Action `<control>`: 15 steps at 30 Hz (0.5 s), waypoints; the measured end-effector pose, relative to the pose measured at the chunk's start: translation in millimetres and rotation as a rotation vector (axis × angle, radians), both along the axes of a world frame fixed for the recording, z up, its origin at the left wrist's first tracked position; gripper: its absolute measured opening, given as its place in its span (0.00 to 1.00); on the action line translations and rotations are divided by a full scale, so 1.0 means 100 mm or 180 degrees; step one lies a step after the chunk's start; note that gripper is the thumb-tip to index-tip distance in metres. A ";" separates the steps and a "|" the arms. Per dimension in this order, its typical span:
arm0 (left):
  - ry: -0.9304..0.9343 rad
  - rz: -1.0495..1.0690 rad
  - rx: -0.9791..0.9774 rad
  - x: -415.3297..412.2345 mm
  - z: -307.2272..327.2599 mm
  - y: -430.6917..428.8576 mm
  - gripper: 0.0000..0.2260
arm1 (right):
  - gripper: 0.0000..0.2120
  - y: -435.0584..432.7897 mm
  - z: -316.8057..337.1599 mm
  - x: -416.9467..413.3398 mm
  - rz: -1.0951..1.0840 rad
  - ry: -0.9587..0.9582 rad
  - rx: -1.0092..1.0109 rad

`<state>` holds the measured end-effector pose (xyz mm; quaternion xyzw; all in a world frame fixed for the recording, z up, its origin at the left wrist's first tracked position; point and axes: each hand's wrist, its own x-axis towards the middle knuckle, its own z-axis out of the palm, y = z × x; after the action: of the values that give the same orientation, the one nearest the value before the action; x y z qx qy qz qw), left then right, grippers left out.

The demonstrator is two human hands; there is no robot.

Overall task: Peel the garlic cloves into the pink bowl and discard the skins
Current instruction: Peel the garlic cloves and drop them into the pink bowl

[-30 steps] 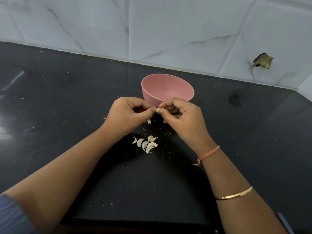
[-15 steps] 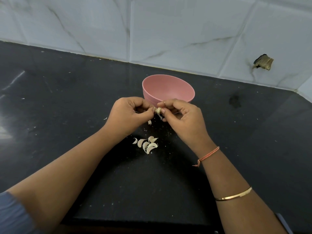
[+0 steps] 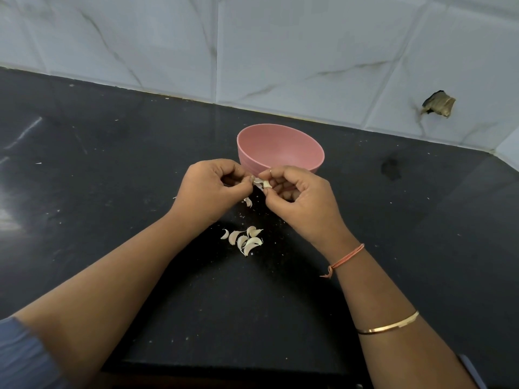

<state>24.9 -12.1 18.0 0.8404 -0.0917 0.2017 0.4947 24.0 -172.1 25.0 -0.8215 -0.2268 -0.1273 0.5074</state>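
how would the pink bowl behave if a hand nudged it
The pink bowl looks like thin plastic with nothing visible inside, so probably light. On the smooth, glossy black counter it would likely slide easily. Its wide, round shape suggests it would not readily tip.

One pink bowl (image 3: 280,147), one pinched garlic clove (image 3: 266,184), and roughly six loose cloves (image 3: 245,240)

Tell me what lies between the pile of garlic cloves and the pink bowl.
Head view: the left hand and right hand pinch a garlic clove there; under them on the black counter lies one pale scrap, clove or skin unclear.
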 end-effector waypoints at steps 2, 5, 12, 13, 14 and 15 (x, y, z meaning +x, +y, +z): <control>0.0030 0.0095 0.0110 0.00 -0.01 0.00 0.03 | 0.12 0.00 0.01 -0.01 0.0097 0.0093 0.0022; 0.0109 0.0285 0.0186 0.01 -0.02 0.02 0.03 | 0.14 -0.01 0.01 -0.01 0.0202 0.0260 0.0162; 0.0295 0.0588 0.0247 0.03 -0.03 0.03 0.10 | 0.10 -0.02 0.02 0.01 0.0110 0.0377 0.0237; 0.0251 0.0621 0.0272 0.03 -0.03 0.04 0.10 | 0.10 -0.02 0.02 0.01 0.0101 0.0380 0.0202; 0.0212 0.0636 0.0293 0.04 -0.03 0.04 0.10 | 0.09 -0.02 0.02 0.01 0.0098 0.0379 0.0177; 0.0191 0.0622 0.0295 0.04 -0.03 0.05 0.09 | 0.09 -0.03 0.02 0.01 0.0100 0.0375 0.0165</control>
<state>28.9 -7.6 14.8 0.8729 -0.0037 0.2193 0.4358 24.7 -174.7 27.3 -0.8106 -0.2061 -0.0766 0.5428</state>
